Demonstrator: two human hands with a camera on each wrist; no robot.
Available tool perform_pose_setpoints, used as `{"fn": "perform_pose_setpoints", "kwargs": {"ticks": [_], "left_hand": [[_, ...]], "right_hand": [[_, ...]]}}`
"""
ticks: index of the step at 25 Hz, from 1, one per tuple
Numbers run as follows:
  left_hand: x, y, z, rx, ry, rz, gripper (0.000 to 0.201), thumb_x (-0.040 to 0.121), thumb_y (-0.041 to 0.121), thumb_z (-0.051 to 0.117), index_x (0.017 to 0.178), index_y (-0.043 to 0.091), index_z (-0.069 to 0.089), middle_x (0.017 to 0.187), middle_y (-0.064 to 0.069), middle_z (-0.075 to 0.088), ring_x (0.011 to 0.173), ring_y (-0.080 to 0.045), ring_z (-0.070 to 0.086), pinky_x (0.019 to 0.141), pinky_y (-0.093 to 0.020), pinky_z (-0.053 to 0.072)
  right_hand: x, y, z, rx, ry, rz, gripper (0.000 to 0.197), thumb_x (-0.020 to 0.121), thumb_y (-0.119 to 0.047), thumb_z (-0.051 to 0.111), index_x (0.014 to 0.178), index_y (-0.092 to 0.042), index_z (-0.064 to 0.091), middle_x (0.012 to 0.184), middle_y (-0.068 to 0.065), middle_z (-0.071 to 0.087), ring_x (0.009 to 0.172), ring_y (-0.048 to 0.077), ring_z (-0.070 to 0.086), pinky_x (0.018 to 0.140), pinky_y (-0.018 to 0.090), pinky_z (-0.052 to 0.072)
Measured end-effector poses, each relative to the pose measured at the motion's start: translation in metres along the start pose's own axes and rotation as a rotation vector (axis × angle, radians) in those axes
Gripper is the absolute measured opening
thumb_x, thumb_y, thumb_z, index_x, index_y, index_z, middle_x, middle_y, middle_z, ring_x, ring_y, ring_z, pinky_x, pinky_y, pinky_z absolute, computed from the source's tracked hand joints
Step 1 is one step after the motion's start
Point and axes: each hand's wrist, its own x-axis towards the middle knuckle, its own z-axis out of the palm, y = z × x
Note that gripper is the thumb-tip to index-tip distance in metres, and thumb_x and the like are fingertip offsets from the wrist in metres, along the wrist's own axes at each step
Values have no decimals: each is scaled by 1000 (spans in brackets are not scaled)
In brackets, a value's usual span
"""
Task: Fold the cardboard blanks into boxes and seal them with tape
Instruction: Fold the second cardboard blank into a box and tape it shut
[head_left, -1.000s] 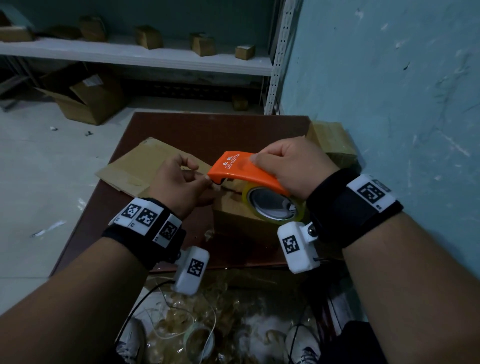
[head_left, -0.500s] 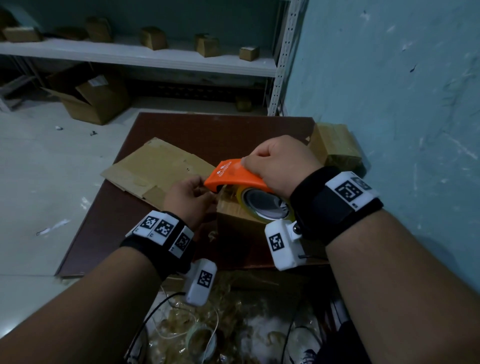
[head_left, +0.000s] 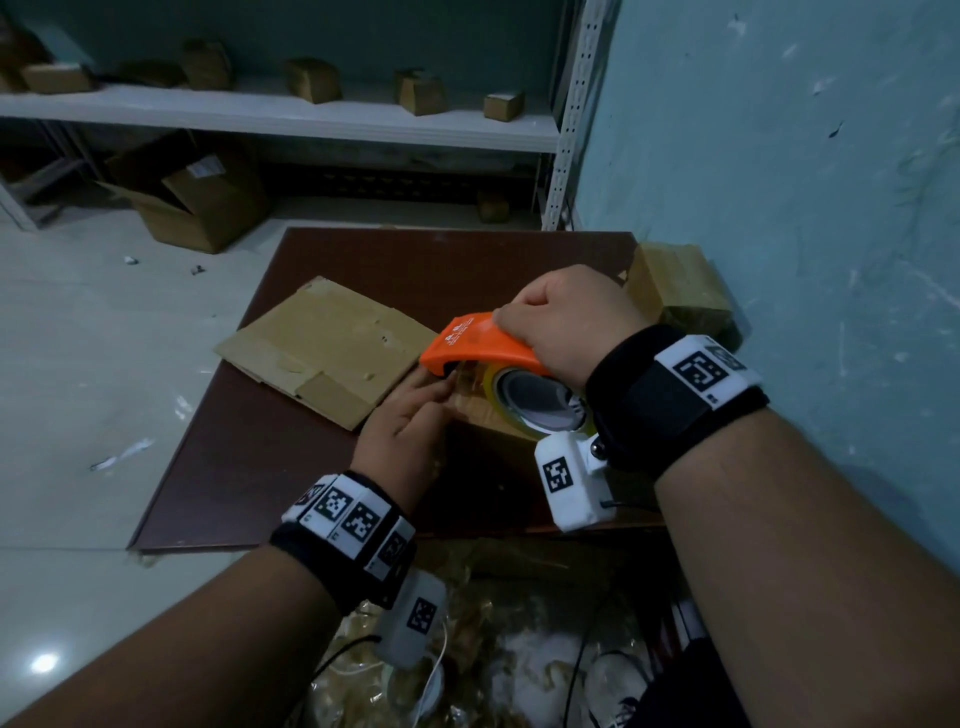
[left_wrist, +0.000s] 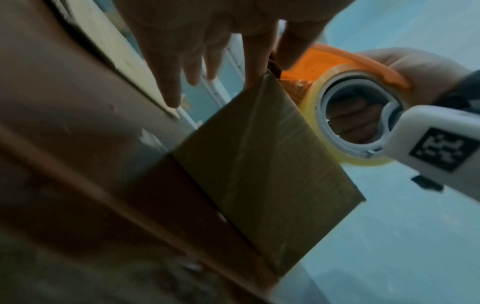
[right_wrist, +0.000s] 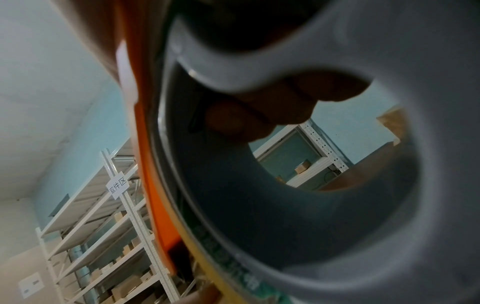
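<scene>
Flat blanks (head_left: 324, 358) are lying at the table's (head_left: 249, 467) left-centre. Left hand (head_left: 402, 431) is resting against the box (left_wrist: 262, 164), fingers (left_wrist: 255, 61) straight, tips touching its top left edge under the dispenser's nose. Box is standing on the table near the front edge, between the two hands. Dispenser (head_left: 480, 345), orange, is sitting on the box top with its tape roll (head_left: 540, 402). Right hand (head_left: 563, 322) is gripping the dispenser, fingers curled through the core. A sealed box (head_left: 675, 286) is sitting at the far right by the wall.
</scene>
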Motion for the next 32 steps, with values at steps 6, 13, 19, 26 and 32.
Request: {"fn": "perform_pose_setpoints", "kwargs": {"ticks": [6, 13, 19, 26, 32], "left_hand": [[9, -19, 2, 169, -254, 33, 110, 61, 51, 97, 153, 41, 39, 138, 12, 66, 127, -13, 63, 108, -48, 50], [21, -18, 11, -49, -325, 13, 89, 79, 54, 84, 154, 31, 42, 148, 0, 59, 138, -24, 55, 115, -58, 39], [29, -32, 17, 22, -271, 106, 58, 98, 59, 54, 151, 39, 45, 147, 3, 58, 139, -29, 51, 115, -55, 38], [29, -29, 12, 243, -281, 295, 47, 101, 59, 42, 147, 50, 43, 147, 24, 54, 138, -6, 49, 118, -41, 36], [21, -19, 11, 316, -291, 317, 34, 104, 54, 40, 134, 68, 42, 140, 31, 54, 131, 6, 50, 110, -20, 39]], "right_hand": [[-4, 1, -1, 17, 19, -3, 37, 98, -45, 60, 96, -14, 81, 98, 10, 75, 87, 26, 68, 87, 47, 57], [-4, 5, -2, 52, 18, 12, 34, 98, -46, 60, 91, -19, 80, 90, 1, 74, 82, 17, 66, 86, 44, 57], [-2, 13, -5, 50, 24, 14, 44, 98, -45, 61, 106, -6, 78, 103, 16, 74, 89, 29, 68, 84, 43, 55], [-1, 18, -17, -33, -39, 33, 31, 93, -52, 66, 86, -25, 80, 83, -4, 75, 81, 13, 68, 83, 38, 58], [-5, 28, -29, -76, -45, 59, 30, 90, -55, 70, 89, -26, 80, 84, -7, 73, 83, 12, 67, 77, 34, 55]]}}
